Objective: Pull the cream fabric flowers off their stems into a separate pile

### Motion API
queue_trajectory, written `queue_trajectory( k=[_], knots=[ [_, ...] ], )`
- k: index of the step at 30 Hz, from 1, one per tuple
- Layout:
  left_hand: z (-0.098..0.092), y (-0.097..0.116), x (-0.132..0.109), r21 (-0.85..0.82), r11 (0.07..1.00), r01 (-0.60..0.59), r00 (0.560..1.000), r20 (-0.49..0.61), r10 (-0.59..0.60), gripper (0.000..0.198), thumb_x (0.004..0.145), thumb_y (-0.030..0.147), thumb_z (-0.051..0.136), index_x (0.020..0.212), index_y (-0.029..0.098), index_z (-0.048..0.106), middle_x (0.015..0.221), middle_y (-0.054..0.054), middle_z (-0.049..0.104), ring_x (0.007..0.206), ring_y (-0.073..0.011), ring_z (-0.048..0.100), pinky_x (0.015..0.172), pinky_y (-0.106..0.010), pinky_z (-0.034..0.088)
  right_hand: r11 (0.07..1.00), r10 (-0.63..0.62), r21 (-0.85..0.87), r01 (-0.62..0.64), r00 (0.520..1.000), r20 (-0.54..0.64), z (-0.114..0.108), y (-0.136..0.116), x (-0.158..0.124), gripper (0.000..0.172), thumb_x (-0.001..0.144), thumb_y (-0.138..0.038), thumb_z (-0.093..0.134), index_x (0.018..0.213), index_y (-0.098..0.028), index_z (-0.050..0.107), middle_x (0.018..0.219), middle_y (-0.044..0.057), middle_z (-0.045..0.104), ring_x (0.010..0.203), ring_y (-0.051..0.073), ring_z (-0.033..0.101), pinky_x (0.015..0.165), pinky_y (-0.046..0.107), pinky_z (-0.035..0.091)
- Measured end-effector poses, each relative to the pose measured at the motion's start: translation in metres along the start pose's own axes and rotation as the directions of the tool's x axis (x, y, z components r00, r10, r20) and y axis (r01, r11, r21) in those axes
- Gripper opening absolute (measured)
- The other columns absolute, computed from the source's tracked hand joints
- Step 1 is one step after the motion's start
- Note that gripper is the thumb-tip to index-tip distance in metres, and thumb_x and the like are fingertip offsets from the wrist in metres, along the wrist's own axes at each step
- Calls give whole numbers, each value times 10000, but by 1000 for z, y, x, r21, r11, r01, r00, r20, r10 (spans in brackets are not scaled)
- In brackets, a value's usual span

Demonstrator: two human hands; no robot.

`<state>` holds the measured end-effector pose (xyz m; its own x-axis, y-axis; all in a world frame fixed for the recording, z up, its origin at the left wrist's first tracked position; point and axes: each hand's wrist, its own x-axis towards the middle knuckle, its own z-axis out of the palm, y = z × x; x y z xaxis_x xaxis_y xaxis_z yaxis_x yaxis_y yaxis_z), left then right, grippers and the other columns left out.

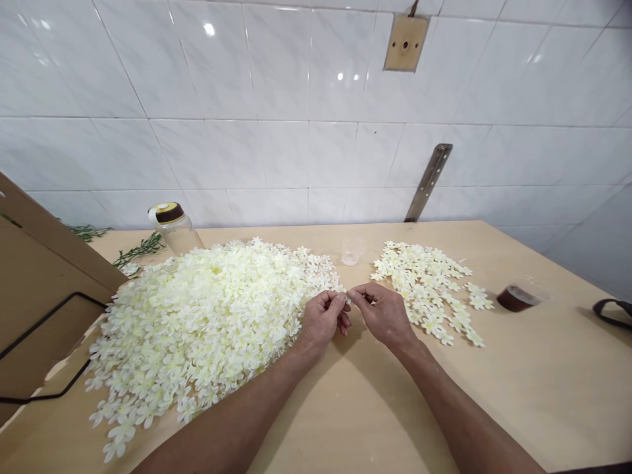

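Observation:
My left hand (323, 317) and my right hand (384, 312) meet above the middle of the table, both closed in a pinch. Between their fingertips shows a small whitish piece (347, 298), mostly covered, so its kind is unclear. A big heap of artificial flowers (212, 316), white with pale yellow centres, spreads beneath and to the left of my left hand. Beyond my right hand lies a smaller, flatter spread of the same flowers (429, 280). Just past the fingertips stands a small clear plastic cup (352, 253).
A clear cup of dark liquid (518, 297) stands on the right of the wooden table (553, 375), with a black strap (612, 309) farther right. Behind the heap are a bottle (175, 227) and green stems (141, 250). A cardboard box (44, 289) borders the left; a tiled wall (281, 151) closes the back.

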<state>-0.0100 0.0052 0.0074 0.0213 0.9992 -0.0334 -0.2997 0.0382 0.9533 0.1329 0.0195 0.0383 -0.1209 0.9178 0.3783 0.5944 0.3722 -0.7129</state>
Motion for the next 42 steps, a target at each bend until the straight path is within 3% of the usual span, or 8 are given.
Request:
queue_trajectory(
  k=[4, 9, 12, 20, 25, 33, 42],
  knots=[
    [1, 2, -1, 6, 1000, -9, 1000, -12, 9, 334, 790, 472, 672, 726, 151, 602, 520, 3, 586, 395, -98, 512, 390, -212, 419, 1000, 26, 12, -26, 1000, 7, 1, -1, 0, 312, 883, -455, 554, 739, -215, 692, 762, 51, 717, 697, 199, 637, 656, 297, 475],
    [0, 3, -1, -35, 999, -14, 1000, -9, 14, 331, 765, 463, 702, 744, 146, 613, 628, -23, 641, 427, -96, 537, 399, -215, 434, 984, 138, 105, -143, 989, 55, 2, 1, -2, 346, 872, -514, 566, 751, -219, 699, 633, 23, 674, 535, 173, 589, 541, 279, 452],
    [0, 2, 0, -15, 1000, -13, 1000, -18, 13, 329, 766, 456, 704, 729, 141, 615, 627, -26, 642, 420, -90, 528, 395, -212, 429, 984, 142, 94, -148, 987, 77, 3, 1, -3, 387, 897, -517, 523, 702, -215, 665, 540, 9, 617, 483, 165, 559, 505, 269, 431],
    [0, 2, -1, -3, 1000, -12, 1000, -12, 12, 351, 767, 480, 704, 733, 142, 618, 548, -7, 615, 408, -98, 530, 406, -215, 437, 994, 111, 1, -111, 993, 29, 3, -5, -3, 383, 909, -505, 501, 711, -218, 657, 553, 15, 647, 511, 174, 603, 541, 271, 444],
    [-1, 2, 0, 17, 999, -30, 1000, -10, 30, 359, 751, 486, 724, 756, 138, 637, 523, 5, 602, 393, -87, 516, 408, -205, 434, 979, 194, 62, -195, 981, 27, 3, -6, -3, 392, 875, -549, 542, 722, -222, 692, 504, 9, 639, 471, 182, 606, 525, 278, 457],
    [1, 2, 0, 18, 1000, -25, 1000, -13, 25, 334, 734, 456, 739, 758, 138, 639, 525, 9, 599, 401, -83, 508, 404, -199, 427, 981, 182, 57, -184, 983, 40, 4, -3, -3, 430, 896, -556, 505, 663, -223, 643, 500, 6, 637, 486, 179, 621, 538, 272, 472],
    [1, 2, 1, -14, 1000, -3, 1000, -21, 3, 280, 742, 407, 726, 750, 141, 640, 605, -11, 644, 404, -76, 505, 395, -202, 424, 874, 319, 337, -350, 936, 147, 3, -1, 2, 474, 821, -624, 581, 596, -207, 588, 461, -8, 577, 395, 147, 540, 437, 256, 444]
  ],
)
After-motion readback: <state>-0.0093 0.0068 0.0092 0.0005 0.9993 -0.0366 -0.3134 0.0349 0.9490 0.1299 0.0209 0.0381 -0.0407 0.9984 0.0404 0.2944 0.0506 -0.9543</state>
